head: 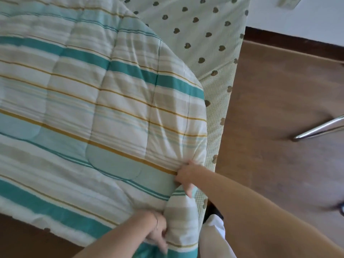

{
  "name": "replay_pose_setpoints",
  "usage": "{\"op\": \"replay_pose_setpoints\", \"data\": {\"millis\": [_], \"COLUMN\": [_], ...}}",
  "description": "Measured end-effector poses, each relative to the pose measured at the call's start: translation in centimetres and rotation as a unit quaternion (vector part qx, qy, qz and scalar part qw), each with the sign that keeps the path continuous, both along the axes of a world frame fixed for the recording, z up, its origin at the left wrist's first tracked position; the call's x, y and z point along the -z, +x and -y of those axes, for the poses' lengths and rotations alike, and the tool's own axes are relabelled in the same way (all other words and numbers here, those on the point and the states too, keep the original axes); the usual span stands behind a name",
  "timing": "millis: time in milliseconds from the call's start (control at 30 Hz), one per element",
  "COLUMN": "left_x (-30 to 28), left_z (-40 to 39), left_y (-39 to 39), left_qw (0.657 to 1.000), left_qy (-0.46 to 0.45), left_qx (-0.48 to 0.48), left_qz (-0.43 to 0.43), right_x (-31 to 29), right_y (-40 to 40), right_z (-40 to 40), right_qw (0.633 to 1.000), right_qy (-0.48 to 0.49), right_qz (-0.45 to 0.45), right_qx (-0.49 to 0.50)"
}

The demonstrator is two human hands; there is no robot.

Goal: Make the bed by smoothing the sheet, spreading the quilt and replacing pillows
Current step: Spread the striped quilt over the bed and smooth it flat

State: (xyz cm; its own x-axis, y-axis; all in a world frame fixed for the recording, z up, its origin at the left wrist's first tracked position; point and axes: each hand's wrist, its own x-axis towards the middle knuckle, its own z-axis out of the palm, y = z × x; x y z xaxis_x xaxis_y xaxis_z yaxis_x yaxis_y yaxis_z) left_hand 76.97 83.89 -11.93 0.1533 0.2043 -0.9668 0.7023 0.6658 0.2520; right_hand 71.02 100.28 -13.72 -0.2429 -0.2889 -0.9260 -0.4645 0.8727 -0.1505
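Observation:
A thick quilt (89, 101) with teal, beige and mustard stripes covers most of the bed. Beside it, on the right and at the far end, shows the pale green sheet (201, 40) with dark heart shapes. My right hand (185, 175) grips a bunched fold of the quilt at its near right edge. Lower down, my left hand (158, 231) holds the quilt's hanging corner, fingers curled into the fabric. No pillow is in view.
Brown wooden floor (279, 108) runs along the bed's right side and at the bottom left. A shiny metal leg (320, 128) slants in from the right edge. A dark skirting board and white wall stand at the top right. White clothing (216, 233) shows near my body.

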Motion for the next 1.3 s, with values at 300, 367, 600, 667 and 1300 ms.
{"op": "replay_pose_setpoints", "data": {"millis": [300, 367, 600, 667, 1300], "left_x": [-0.7, 0.4, 2.8, 1.7, -6.3], "left_z": [-12.9, -14.5, -14.5, -14.9, -20.4], "left_y": [-10.4, -10.1, -8.8, -10.8, -36.0], "left_qw": [0.854, 0.88, 0.926, 0.939, 0.749], "left_qy": [0.166, 0.094, 0.023, -0.001, 0.232], "left_qx": [-0.321, -0.307, -0.214, -0.216, -0.448], "left_qz": [-0.375, -0.351, -0.31, -0.269, -0.43], "right_x": [-2.9, -2.0, -0.8, -1.6, -9.5], "right_y": [-5.0, -5.7, -5.5, -6.2, -34.4], "right_z": [-11.7, -13.9, -16.0, -16.7, -23.9], "right_qw": [0.916, 0.935, 0.959, 0.957, 0.942], "right_qy": [-0.104, -0.079, -0.145, -0.155, -0.1], "right_qz": [-0.329, -0.31, -0.207, -0.198, -0.255], "right_qx": [0.202, 0.153, 0.132, 0.147, 0.194]}}
